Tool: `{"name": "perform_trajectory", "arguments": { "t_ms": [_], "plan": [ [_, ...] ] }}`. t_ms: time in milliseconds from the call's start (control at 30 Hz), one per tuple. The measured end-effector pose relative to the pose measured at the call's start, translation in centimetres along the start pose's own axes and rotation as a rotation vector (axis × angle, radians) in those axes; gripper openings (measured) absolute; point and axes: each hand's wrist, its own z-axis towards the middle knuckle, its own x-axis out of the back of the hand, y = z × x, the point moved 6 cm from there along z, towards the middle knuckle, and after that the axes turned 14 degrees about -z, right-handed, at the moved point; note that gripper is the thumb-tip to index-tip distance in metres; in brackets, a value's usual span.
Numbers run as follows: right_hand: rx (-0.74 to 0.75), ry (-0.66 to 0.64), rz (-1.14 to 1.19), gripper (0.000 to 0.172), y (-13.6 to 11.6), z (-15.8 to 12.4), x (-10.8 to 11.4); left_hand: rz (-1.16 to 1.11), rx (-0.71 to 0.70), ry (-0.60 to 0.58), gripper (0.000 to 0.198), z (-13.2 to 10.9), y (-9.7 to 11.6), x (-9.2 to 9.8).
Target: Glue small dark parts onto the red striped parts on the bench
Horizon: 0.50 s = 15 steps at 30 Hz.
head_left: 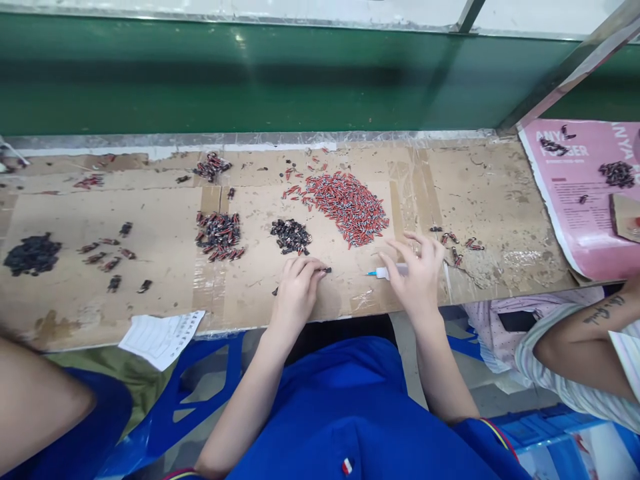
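Observation:
My left hand (297, 288) rests on the cardboard-covered bench (160, 227), fingers curled and pinching a small dark part (327, 270) at its fingertips. My right hand (417, 270) lies just to the right, holding a small white glue syringe (387, 272) with a blue tip that points left toward the dark part; its upper fingers are spread. A small heap of dark parts (291, 236) sits just beyond my left hand. A large pile of red parts (347, 207) lies beyond both hands.
A mixed red-and-dark pile (219, 235), a black heap (32, 253) and scattered pieces (107, 257) lie to the left. A paper slip (160, 337) hangs over the front edge. A pink sheet (583, 190) lies right. Other people's arms show at left (35, 400) and right (583, 333).

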Motion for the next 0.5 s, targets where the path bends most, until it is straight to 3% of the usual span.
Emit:
{"name": "perform_trajectory", "arguments": {
  "t_ms": [100, 267, 500],
  "plan": [
    [0.186, -0.118, 0.062, 0.015, -2.2, 2.1, -1.8, -0.047, 0.027, 0.039, 0.015, -0.1, -0.2, 0.5],
    [0.336, -0.353, 0.029, 0.013, -4.6, 4.1, -4.6, -0.112, 0.061, 0.112, 0.013, -0.3, -0.3, 1.2],
    [0.379, -0.460, 0.004, 0.016, -5.3, 4.1, -5.9, -0.129, 0.050, 0.100, 0.016, 0.0, 0.3, 1.3]
  ]
}}
